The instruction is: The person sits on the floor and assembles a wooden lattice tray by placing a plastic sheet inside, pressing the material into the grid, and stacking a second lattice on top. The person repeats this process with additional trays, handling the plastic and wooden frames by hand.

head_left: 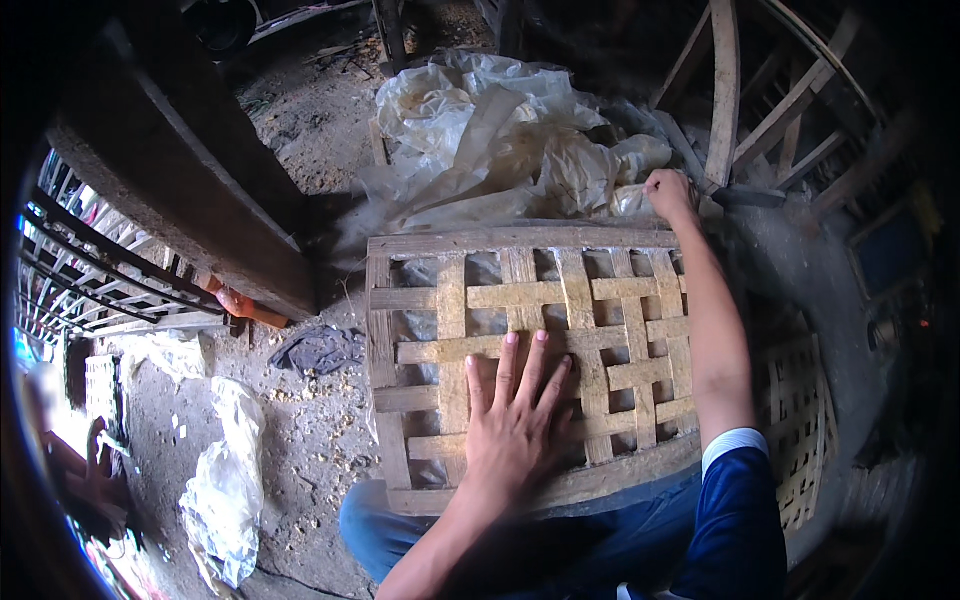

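A wooden frame woven with flat bamboo strips [450, 350] lies across my lap, with square gaps between the strips. My left hand [515, 420] rests flat on the weave near the middle of the frame, its fingers stretched and slightly apart. Beyond the far right corner of the frame, my right hand [672, 193] is closed, its arm reaching over the right side. Whatever its fingers hold, if anything, cannot be made out. Close by that hand lies a crumpled heap of clear plastic sheeting [490, 120].
A thick wooden post [200, 190] slants at the left. Loose plastic [225, 480] and a dark cloth [318, 350] lie on the littered floor. Another woven panel [800, 430] leans at my right. Wooden framework [725, 95] stands at the back right.
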The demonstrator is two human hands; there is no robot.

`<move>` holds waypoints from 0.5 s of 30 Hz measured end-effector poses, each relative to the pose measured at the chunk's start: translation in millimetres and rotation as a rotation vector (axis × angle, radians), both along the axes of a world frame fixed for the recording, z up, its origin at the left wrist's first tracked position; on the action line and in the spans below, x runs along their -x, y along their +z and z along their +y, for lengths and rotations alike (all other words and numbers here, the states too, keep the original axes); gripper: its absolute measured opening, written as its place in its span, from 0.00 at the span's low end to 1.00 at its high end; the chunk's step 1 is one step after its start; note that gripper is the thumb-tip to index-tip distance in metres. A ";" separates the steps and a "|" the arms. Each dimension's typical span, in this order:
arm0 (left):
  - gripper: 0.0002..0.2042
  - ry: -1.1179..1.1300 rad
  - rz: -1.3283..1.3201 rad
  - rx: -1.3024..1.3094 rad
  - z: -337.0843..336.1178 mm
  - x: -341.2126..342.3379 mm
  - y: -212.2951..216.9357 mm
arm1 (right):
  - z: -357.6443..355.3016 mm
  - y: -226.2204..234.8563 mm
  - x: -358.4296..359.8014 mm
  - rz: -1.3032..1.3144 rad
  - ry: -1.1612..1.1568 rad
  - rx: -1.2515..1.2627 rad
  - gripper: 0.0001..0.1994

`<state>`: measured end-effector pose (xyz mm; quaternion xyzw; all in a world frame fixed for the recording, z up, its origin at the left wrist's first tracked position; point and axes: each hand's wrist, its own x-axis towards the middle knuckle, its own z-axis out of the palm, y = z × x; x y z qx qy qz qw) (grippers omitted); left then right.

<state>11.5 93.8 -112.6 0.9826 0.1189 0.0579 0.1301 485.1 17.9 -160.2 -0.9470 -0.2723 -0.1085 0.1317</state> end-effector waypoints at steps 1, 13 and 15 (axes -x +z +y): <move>0.29 0.000 -0.041 0.021 -0.9 -0.6 0.1 | -1.8 0.0 -4.4 -0.041 0.033 -0.110 0.05; 0.29 0.006 -0.128 -0.006 0.4 2.3 -11.3 | 18.7 138.0 0.7 -0.191 0.132 -0.569 0.09; 0.29 0.001 -0.132 -0.012 0.2 3.0 -13.2 | 26.7 159.1 6.7 -0.250 0.210 -0.502 0.09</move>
